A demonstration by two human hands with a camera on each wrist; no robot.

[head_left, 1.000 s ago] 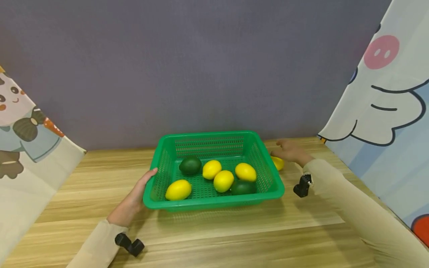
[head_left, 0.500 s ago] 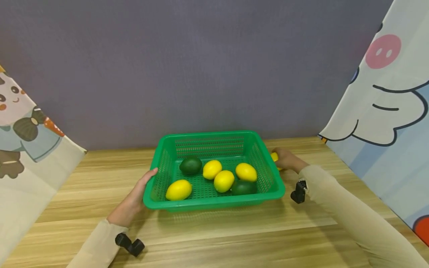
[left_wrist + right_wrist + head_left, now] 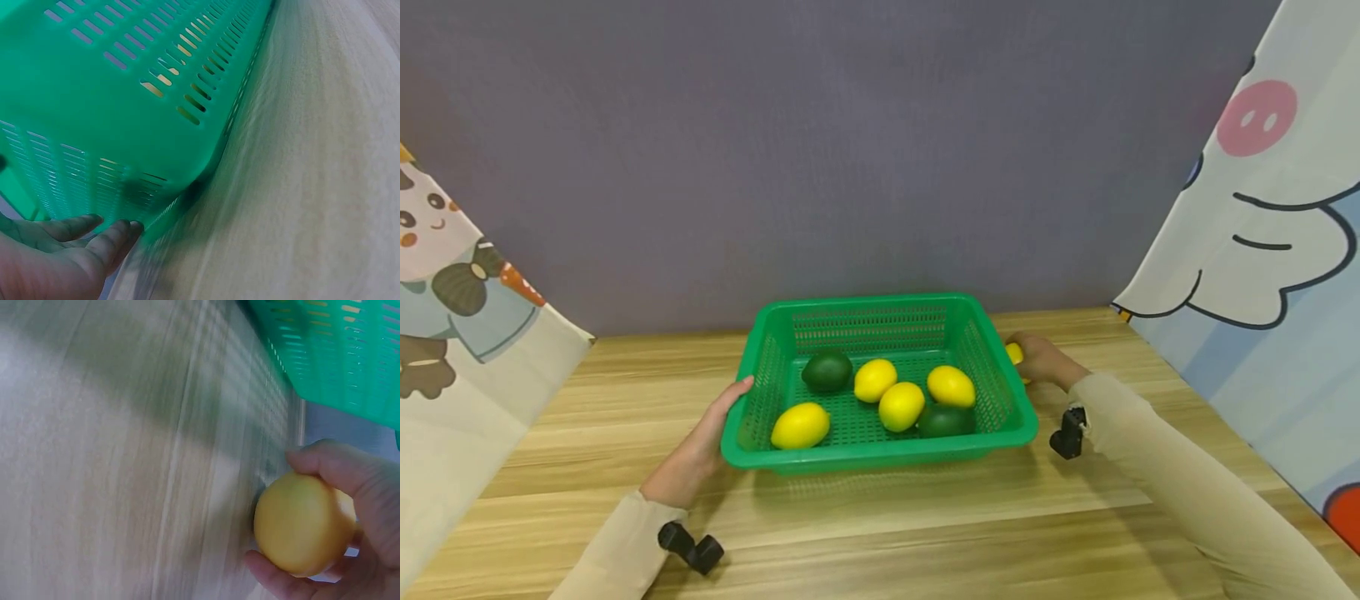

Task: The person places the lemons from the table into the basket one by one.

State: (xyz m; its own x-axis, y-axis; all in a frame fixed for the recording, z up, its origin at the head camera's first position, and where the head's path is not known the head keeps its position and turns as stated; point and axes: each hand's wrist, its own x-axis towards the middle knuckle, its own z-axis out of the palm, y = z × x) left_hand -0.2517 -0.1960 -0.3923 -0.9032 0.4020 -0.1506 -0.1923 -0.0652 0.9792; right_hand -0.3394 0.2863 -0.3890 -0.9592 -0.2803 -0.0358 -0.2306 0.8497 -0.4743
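A green slotted basket (image 3: 1000, 417) sits mid-table holding several yellow lemons (image 3: 801, 424) and two dark green limes (image 3: 826, 370). My left hand (image 3: 703, 442) rests with straight fingers against the basket's left wall (image 3: 94, 112), the fingertips (image 3: 115, 234) touching its lower edge. Right of the basket, my right hand (image 3: 1041, 358) grips a yellow lemon (image 3: 303, 525) on the tabletop, fingers and thumb curled round it. In the head view only a sliver of that lemon (image 3: 1014, 352) shows beside the basket's right rim.
The wooden table (image 3: 880, 533) runs to a purple back wall. Cartoon-printed cloth panels stand at the left (image 3: 460, 333) and right (image 3: 1262, 250) sides. Small black wrist cameras sit near each sleeve (image 3: 691, 548).
My right hand came down from an open reach onto the lemon beside the basket and closed round it. The left hand and basket have stayed put.
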